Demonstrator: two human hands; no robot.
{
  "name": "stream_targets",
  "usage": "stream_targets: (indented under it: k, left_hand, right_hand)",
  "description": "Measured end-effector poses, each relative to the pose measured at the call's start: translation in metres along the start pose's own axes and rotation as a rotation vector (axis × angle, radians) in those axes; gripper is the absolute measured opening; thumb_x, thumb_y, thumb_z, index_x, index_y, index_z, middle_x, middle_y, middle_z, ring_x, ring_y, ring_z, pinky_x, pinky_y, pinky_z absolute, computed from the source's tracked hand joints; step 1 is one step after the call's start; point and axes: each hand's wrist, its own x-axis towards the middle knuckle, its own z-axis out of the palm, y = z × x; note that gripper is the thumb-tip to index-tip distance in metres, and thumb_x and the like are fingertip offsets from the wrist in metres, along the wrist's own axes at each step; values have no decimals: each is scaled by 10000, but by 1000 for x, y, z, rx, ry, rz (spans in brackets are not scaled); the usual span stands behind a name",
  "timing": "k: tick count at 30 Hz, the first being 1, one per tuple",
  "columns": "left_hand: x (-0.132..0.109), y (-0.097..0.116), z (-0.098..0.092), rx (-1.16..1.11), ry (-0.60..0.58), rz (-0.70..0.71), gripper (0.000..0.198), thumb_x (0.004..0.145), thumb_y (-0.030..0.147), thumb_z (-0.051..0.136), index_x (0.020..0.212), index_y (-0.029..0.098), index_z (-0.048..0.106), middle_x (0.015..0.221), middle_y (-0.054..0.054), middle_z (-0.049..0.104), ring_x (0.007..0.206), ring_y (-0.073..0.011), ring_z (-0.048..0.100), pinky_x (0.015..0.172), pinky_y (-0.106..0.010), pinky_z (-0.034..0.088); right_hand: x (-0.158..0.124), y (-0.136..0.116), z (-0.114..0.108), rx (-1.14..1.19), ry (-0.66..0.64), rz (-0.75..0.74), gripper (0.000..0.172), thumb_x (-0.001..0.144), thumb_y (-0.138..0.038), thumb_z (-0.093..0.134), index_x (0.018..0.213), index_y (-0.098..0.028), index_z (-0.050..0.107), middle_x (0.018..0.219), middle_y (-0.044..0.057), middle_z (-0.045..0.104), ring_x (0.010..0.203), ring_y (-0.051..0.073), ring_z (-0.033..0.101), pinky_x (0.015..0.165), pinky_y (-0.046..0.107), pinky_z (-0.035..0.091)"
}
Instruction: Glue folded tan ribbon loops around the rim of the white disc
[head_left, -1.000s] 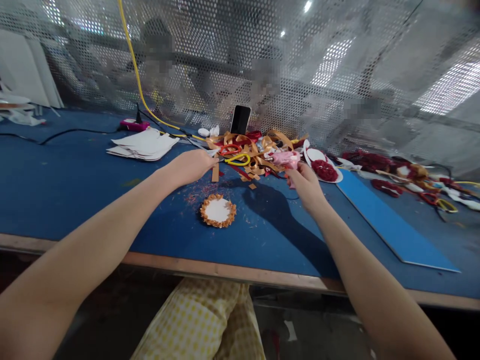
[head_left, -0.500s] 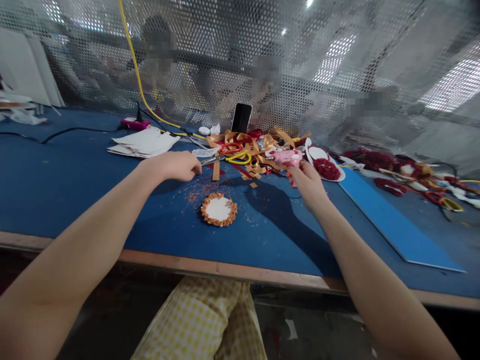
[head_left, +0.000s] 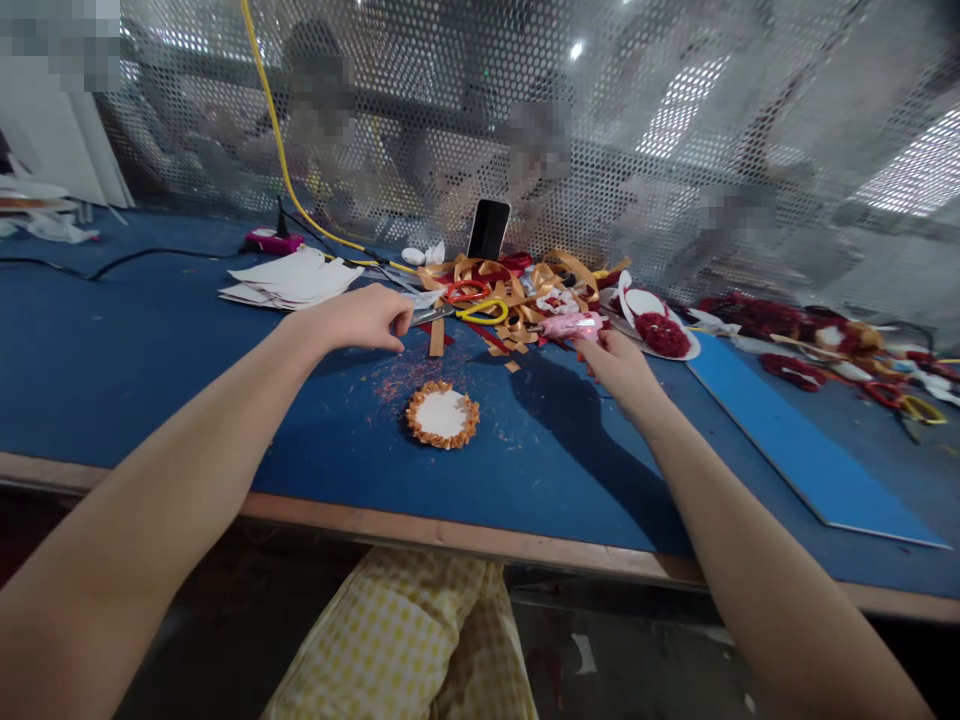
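My right hand [head_left: 616, 362] grips a pink hot glue gun [head_left: 573, 326] at the edge of a heap of ribbon scraps. My left hand [head_left: 377, 316] hovers over the table by the blade tips of the yellow-handled scissors [head_left: 484, 312]; its fingers are bent but apart, with nothing visible between them. Below and between both hands, a white disc [head_left: 441, 413] lies flat, its rim ringed with gathered orange-brown ribbon. Orange-gold ribbon pieces [head_left: 436, 338] and dark red scraps lie around the scissors. A second, red-handled pair of scissors [head_left: 466, 291] rests just behind.
White sheets [head_left: 292, 280] are stacked at left. A phone [head_left: 488, 230] leans against the perforated metal screen [head_left: 427, 130], with people behind it. Dark red ribbon rosettes [head_left: 661, 335] and a blue board [head_left: 810, 440] lie at right. A yellow cable [head_left: 276, 150] hangs at left.
My left hand has lifted slightly and its fingers have spread apart near the scissors. The glue gun sits slightly lower, still in my right hand. The view has shifted slightly.
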Motion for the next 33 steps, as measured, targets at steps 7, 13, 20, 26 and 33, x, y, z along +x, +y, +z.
stream_targets:
  k: [7, 13, 20, 26, 33]
  left_hand:
    - [-1, 17, -3, -47, -43, -96, 466, 991, 497, 474, 744, 184, 714, 764, -87, 724, 694, -200, 624, 707, -337, 409]
    - [-3, 23, -6, -291, -63, -101, 296, 950, 380, 526, 915, 183, 745, 929, -77, 792, 827, -184, 711, 776, -294, 474]
    - [-2, 18, -6, -160, -54, -97, 272, 763, 469, 787, 737, 199, 765, 815, -67, 787, 762, -189, 685, 721, -306, 452]
    - [-3, 16, -6, -209, -209, 49, 210, 796, 407, 766, 912, 258, 859, 986, -46, 835, 888, -195, 733, 805, -281, 479]
    - [-4, 18, -5, -207, -234, 86, 133, 774, 295, 781, 864, 245, 866, 995, -52, 842, 923, -201, 755, 843, -276, 502]
  right_hand:
    - [0, 0, -2, -59, -12, 9, 261, 870, -458, 609, 760, -233, 534, 733, 16, 583, 688, 176, 535, 632, 312, 369]
    - [1, 2, -1, -56, -24, 9, 279, 877, -476, 617, 772, -236, 523, 727, 12, 565, 687, 172, 516, 618, 305, 351]
    - [5, 5, -1, -9, -25, -5, 232, 864, -428, 551, 750, -227, 572, 722, 33, 597, 707, 189, 529, 615, 307, 364]
    - [6, 7, -1, 23, -7, -3, 251, 850, -437, 562, 710, -231, 589, 625, 24, 560, 675, 199, 526, 594, 310, 376]
    - [5, 8, 1, 42, -18, -40, 280, 882, -463, 589, 743, -221, 602, 677, 34, 567, 716, 202, 532, 648, 322, 424]
